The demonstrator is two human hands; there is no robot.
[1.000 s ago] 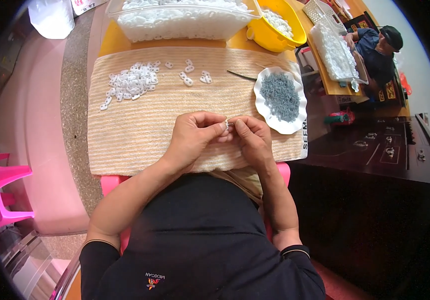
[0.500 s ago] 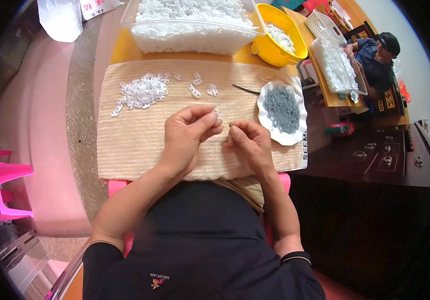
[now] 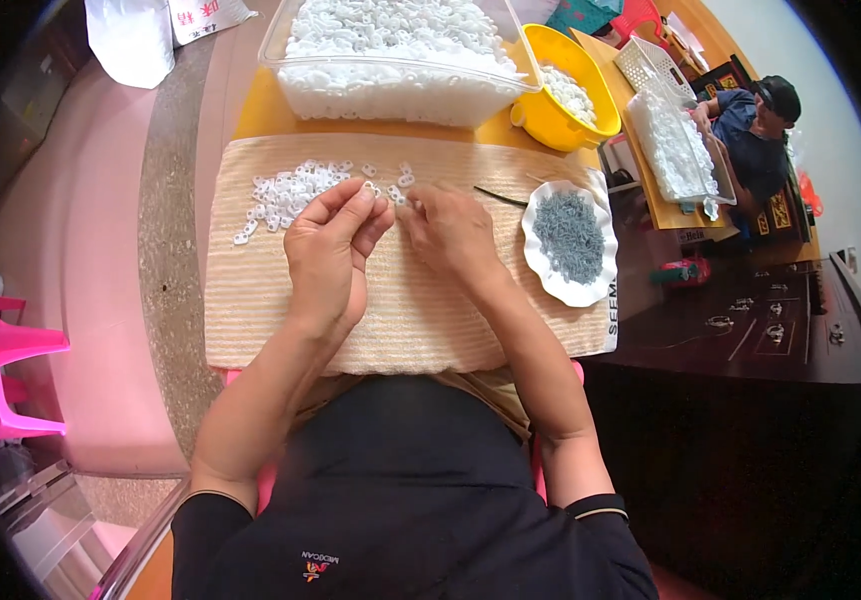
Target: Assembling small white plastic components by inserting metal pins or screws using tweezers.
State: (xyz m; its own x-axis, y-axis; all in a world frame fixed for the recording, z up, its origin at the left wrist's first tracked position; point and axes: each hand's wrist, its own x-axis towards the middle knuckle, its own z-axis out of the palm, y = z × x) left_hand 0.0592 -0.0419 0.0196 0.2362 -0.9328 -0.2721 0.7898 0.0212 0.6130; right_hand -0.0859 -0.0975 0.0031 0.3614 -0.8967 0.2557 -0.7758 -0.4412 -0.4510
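Note:
My left hand (image 3: 328,255) is raised over the towel, thumb and forefinger pinched on a small white plastic piece with holes (image 3: 371,187). Just to its right my right hand (image 3: 450,228) reaches down, its blurred fingertips beside a few loose white pieces (image 3: 395,193); whether it grips any cannot be made out. Behind my left hand spreads a pile of the same white pieces (image 3: 290,190). At the right lies a white wavy-edged plate (image 3: 573,291) heaped with small grey parts (image 3: 570,238).
A clear plastic bin (image 3: 390,95) of white pieces stands at the back, beside a yellow basin (image 3: 590,80). A thin dark strip (image 3: 500,195) lies by the plate on the striped towel (image 3: 380,330). A person (image 3: 755,135) sits far right; a pink stool (image 3: 0,370) stands left.
My right hand has moved forward and left from beside the plate to the loose pieces. My left hand has shifted left and slightly forward, still pinching. The view has tilted a little.

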